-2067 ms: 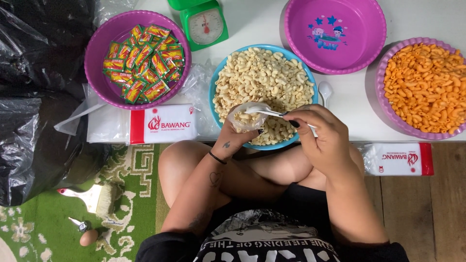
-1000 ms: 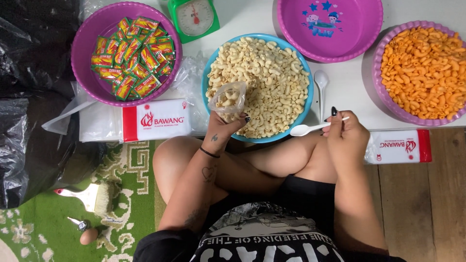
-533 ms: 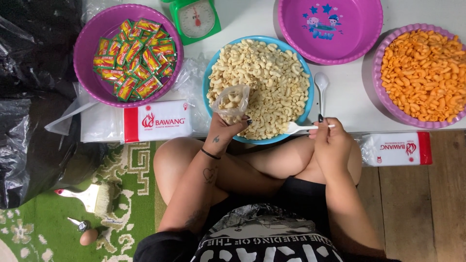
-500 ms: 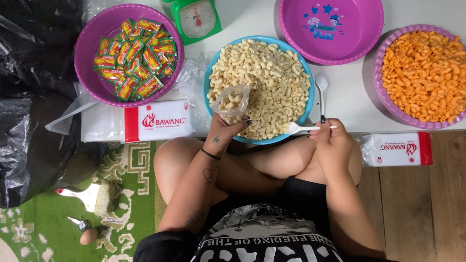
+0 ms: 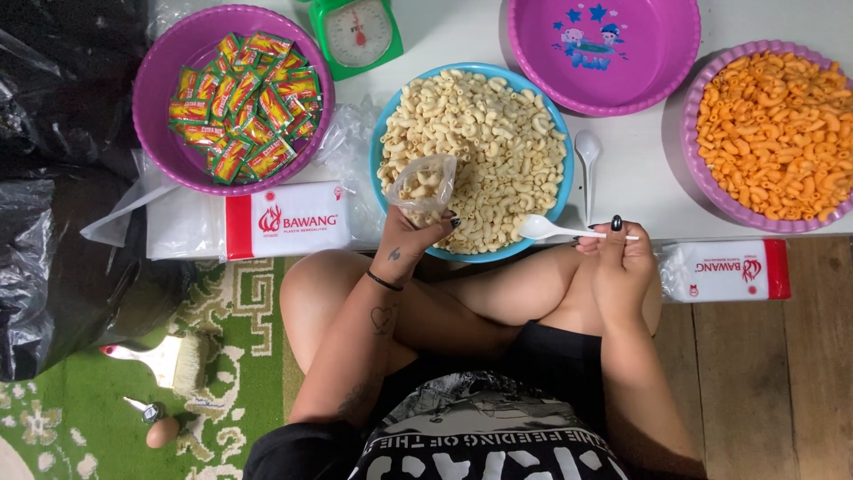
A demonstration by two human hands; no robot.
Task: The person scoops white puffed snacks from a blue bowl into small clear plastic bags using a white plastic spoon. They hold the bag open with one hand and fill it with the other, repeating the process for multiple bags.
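**Desk:** What are the hands doing?

**Me:** I'm looking straight down. My left hand [image 5: 410, 238] is holding a small clear bag [image 5: 423, 184] up at the near rim of the blue bowl [image 5: 558, 197], its fingers [image 5: 449, 224] pinching the bag's lower end. The bag is standing open-mouthed and I'm seeing a few pale pieces inside it.

**Desk:** And the right?

**Me:** My right hand [image 5: 619, 255] is sitting at about five o'clock from the blue bowl, its fingers [image 5: 615, 225] pressed together around the handle of a white plastic spoon [image 5: 558, 230]. The spoon is lying almost level, its bowl end pointing to nine o'clock and hanging over the blue bowl's near edge. I'm not able to tell whether anything is in it.

**Desk:** What's around them?

**Me:** The blue bowl is brimming with pale macaroni [image 5: 484, 142]. At ten o'clock from it, a purple bowl [image 5: 156, 89] is holding red and green sachets [image 5: 244, 102]. At twelve o'clock a green kitchen scale [image 5: 356, 34] is standing, at one o'clock a pink bowl [image 5: 666, 71], and at three o'clock another purple bowl is heaped with orange macaroni [image 5: 771, 133]. A second white spoon [image 5: 587, 164] is lying on the white counter [image 5: 640, 173] just beside the blue bowl. Two packs of plastic bags, one [image 5: 284, 220] at eight o'clock and the other [image 5: 724, 269] at four o'clock, are lying at the counter's near edge.
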